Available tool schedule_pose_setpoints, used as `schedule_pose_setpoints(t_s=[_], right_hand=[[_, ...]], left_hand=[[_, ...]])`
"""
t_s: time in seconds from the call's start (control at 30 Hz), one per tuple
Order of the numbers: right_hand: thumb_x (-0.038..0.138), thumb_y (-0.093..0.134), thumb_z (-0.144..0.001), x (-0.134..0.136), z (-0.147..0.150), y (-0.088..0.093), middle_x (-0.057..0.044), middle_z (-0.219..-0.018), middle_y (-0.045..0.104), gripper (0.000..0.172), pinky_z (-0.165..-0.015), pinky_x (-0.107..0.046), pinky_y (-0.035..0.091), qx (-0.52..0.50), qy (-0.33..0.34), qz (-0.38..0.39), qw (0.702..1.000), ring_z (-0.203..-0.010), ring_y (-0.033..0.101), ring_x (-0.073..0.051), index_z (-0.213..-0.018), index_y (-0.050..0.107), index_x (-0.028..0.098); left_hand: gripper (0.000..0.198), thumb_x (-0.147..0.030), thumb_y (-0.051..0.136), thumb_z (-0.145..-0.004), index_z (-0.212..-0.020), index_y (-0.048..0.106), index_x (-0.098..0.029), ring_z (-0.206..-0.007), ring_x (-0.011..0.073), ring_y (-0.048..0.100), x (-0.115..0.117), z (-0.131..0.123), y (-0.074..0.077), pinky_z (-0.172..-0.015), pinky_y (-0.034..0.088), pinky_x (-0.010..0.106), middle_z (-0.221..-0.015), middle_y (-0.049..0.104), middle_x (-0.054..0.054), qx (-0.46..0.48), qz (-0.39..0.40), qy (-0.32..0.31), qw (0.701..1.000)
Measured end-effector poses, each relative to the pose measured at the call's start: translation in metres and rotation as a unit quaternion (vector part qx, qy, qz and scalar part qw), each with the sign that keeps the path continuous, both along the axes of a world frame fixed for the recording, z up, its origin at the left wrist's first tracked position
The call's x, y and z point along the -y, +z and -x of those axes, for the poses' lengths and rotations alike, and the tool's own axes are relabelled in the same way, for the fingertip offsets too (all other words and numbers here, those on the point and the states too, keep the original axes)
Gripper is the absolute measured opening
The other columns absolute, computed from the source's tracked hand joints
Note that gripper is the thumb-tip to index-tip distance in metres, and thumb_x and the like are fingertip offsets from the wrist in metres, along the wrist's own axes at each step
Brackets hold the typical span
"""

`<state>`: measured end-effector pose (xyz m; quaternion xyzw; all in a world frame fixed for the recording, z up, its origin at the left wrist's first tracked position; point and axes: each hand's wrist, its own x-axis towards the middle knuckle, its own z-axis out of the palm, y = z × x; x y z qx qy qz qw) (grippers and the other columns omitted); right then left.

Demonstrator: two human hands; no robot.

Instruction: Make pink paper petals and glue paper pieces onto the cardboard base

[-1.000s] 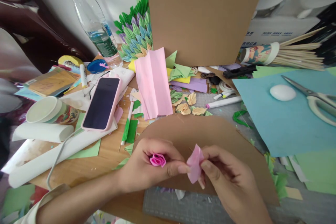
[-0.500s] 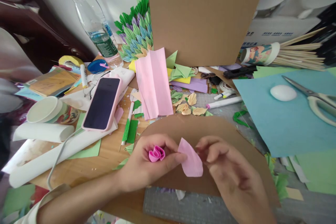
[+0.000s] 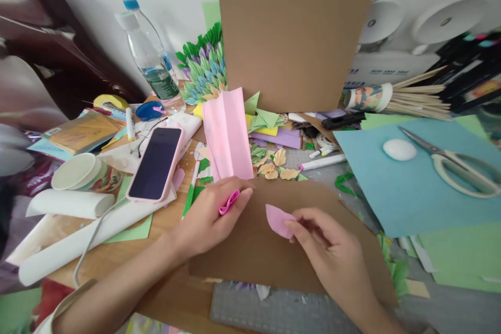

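My left hand is closed round a small rolled bud of bright pink paper, held just over the left edge of a brown cardboard sheet. A little to the right, my right hand pinches a pale pink paper petal between thumb and fingertips, above the same cardboard. The two hands are a short way apart, and the petal does not touch the bud. A folded sheet of pale pink crepe paper lies just behind my left hand.
A pink-cased phone and white paper rolls lie at the left. Scissors and a white foam egg rest on blue paper at the right. An upright cardboard panel, water bottles and skewers stand behind.
My hands have drawn apart: the left carried the pink bud away to the left, and the right kept the petal. The camera has tilted up a little.
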<state>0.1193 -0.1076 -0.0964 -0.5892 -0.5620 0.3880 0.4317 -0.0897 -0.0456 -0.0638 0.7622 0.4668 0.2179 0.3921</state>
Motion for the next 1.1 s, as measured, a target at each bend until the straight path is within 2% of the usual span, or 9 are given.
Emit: schedule_pose_setpoints(t_s=[0.13,0.27,0.4,0.53,0.63,0.73,0.87,0.97,1.1], right_hand=[[0.037,0.06,-0.091,-0.007,-0.002,-0.008,0.0,-0.075,0.067,0.018,-0.061,-0.022,0.048,0.044,0.03,-0.028,0.998,-0.066,0.062,-0.014,-0.081,0.065,0.023],[0.034,0.057,-0.093,-0.01,-0.001,-0.009,-0.002,-0.081,0.064,0.021,-0.062,-0.024,0.045,0.053,0.054,-0.048,0.996,-0.072,0.059,-0.015,-0.078,0.064,0.021],[0.034,0.055,-0.094,-0.011,0.001,-0.008,-0.003,-0.082,0.063,0.022,-0.062,-0.025,0.044,0.058,0.068,-0.057,0.994,-0.072,0.058,-0.015,-0.079,0.064,0.021],[0.034,0.054,-0.095,-0.011,0.001,-0.01,-0.003,-0.081,0.063,0.022,-0.064,-0.026,0.044,0.061,0.082,-0.065,0.993,-0.074,0.059,-0.016,-0.08,0.064,0.02],[0.035,0.053,-0.095,-0.011,0.001,-0.011,-0.004,-0.081,0.064,0.023,-0.063,-0.026,0.044,0.062,0.086,-0.072,0.992,-0.073,0.059,-0.016,-0.081,0.064,0.02],[0.036,0.052,-0.095,-0.011,0.001,-0.011,-0.004,-0.08,0.064,0.025,-0.063,-0.027,0.044,0.065,0.085,-0.078,0.991,-0.072,0.059,-0.017,-0.08,0.064,0.02],[0.037,0.052,-0.095,-0.011,0.001,-0.01,-0.004,-0.079,0.064,0.027,-0.063,-0.027,0.045,0.066,0.085,-0.083,0.991,-0.071,0.06,-0.017,-0.079,0.065,0.02],[0.038,0.052,-0.095,-0.01,0.001,-0.01,-0.004,-0.079,0.065,0.027,-0.064,-0.027,0.045,0.062,0.088,-0.081,0.991,-0.072,0.06,-0.017,-0.079,0.065,0.02],[0.037,0.052,-0.095,-0.01,0.001,-0.01,-0.004,-0.078,0.064,0.027,-0.064,-0.027,0.044,0.059,0.089,-0.075,0.991,-0.071,0.059,-0.017,-0.079,0.065,0.02]], left_hand=[[0.036,-0.034,0.036,-0.101,-0.125,0.057,-0.016,-0.114,0.0268,0.059,-0.028,0.013,0.007,-0.1,0.043,0.042,-0.123,0.065,0.012,-0.174,-0.115,-0.116,0.971],[0.036,-0.024,0.043,-0.096,-0.13,0.054,-0.017,-0.132,0.026,0.047,-0.054,0.022,0.008,-0.11,0.037,0.04,-0.139,0.056,0.011,-0.255,-0.19,-0.134,0.938],[0.039,-0.021,0.047,-0.092,-0.13,0.054,-0.02,-0.14,0.0316,0.035,-0.076,0.02,0.014,-0.114,0.029,0.049,-0.148,0.045,0.012,-0.296,-0.23,-0.035,0.926],[0.039,-0.033,0.037,-0.098,-0.13,0.049,-0.014,-0.122,0.0365,0.051,-0.089,0.007,0.015,-0.096,0.043,0.049,-0.131,0.051,0.022,-0.323,-0.217,0.133,0.911],[0.065,-0.056,0.053,-0.087,-0.124,0.047,-0.003,-0.111,0.0447,0.055,-0.094,-0.006,0.007,-0.086,0.046,0.051,-0.114,0.055,0.028,-0.345,-0.175,0.221,0.895],[0.071,-0.058,0.065,-0.078,-0.117,0.049,0.0,-0.105,0.0442,0.058,-0.097,-0.013,-0.003,-0.083,0.048,0.049,-0.109,0.058,0.028,-0.354,-0.141,0.252,0.89],[0.041,-0.042,0.061,-0.09,-0.117,0.055,-0.011,-0.094,0.0245,0.063,-0.1,-0.007,-0.005,-0.082,0.052,0.041,-0.106,0.063,0.012,-0.339,-0.125,0.253,0.898],[0.03,-0.033,0.055,-0.095,-0.118,0.055,-0.014,-0.083,0.0182,0.064,-0.103,0.005,0.01,-0.076,0.054,0.036,-0.1,0.064,0.007,-0.308,-0.131,0.256,0.907],[0.041,-0.015,0.05,-0.086,-0.127,0.046,-0.01,-0.093,0.0277,0.065,-0.113,0.018,0.042,-0.079,0.051,0.037,-0.1,0.066,0.013,-0.266,-0.172,0.283,0.905]])
